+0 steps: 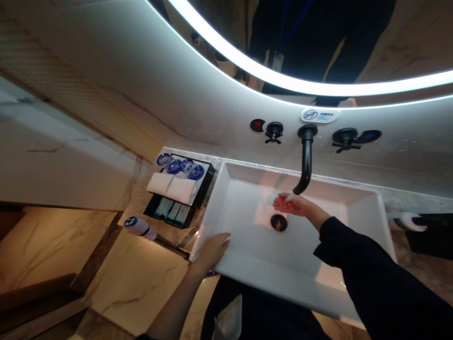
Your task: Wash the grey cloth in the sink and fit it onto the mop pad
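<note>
My right hand is held palm up under the black faucet spout, inside the white rectangular basin. Water seems to run from the spout onto its outstretched fingers. Beneath that hand, a round black drain cover sits in the basin floor. My left hand is over the basin's front left rim, fingers extended inward and holding nothing that I can see. Whether it touches the rim is unclear. Two black cross-shaped tap handles flank the spout on the wall.
Left of the basin stands a black tray with rolled white towels, blue-labelled round items and small packets. A shaft with a pale, blue-capped end juts out in front. Above the taps curves a lit mirror. A white roll lies right.
</note>
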Demonstrator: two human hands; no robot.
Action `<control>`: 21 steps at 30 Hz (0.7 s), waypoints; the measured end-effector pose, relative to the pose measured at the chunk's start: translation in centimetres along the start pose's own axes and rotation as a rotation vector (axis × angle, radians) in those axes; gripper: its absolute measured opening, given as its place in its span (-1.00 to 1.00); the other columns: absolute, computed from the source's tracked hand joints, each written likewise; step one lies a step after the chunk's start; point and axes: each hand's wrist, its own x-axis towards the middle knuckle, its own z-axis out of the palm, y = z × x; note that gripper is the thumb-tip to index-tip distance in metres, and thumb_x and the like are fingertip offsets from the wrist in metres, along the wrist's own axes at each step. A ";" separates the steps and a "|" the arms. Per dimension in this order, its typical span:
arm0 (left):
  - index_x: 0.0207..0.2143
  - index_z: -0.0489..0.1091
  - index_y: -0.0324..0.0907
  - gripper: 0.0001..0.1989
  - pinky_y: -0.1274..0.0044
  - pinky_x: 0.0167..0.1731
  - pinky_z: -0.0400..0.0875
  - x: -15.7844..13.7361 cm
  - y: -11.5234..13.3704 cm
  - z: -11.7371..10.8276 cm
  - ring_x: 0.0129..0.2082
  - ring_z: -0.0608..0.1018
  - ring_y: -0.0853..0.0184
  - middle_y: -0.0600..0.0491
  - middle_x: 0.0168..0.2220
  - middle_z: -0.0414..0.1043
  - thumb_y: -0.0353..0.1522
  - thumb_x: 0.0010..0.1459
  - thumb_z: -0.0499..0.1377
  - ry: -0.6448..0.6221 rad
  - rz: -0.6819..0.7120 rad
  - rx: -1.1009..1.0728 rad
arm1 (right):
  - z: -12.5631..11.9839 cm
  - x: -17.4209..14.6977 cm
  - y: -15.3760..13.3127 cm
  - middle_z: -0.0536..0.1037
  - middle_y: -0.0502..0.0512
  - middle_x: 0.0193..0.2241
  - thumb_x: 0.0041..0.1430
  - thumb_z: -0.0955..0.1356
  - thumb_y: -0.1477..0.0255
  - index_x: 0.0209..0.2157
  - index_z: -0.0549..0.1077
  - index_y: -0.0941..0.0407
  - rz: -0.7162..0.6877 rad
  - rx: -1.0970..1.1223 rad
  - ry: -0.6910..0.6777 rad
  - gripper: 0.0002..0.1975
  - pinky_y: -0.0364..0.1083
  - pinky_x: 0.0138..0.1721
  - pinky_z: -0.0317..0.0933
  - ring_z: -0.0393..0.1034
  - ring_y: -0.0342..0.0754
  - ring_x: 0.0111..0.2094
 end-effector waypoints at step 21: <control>0.10 0.36 -0.32 -0.55 0.33 0.13 0.28 2.4 2.5 -0.1 0.10 0.46 0.13 -0.17 0.10 0.43 -0.31 0.28 -0.07 -0.118 0.002 -0.020 | -3.2 -7.4 7.6 0.63 0.13 -0.32 0.03 0.40 0.15 -0.33 0.55 0.13 -0.087 -0.481 0.016 -0.67 0.10 -0.05 0.35 0.51 0.04 -0.27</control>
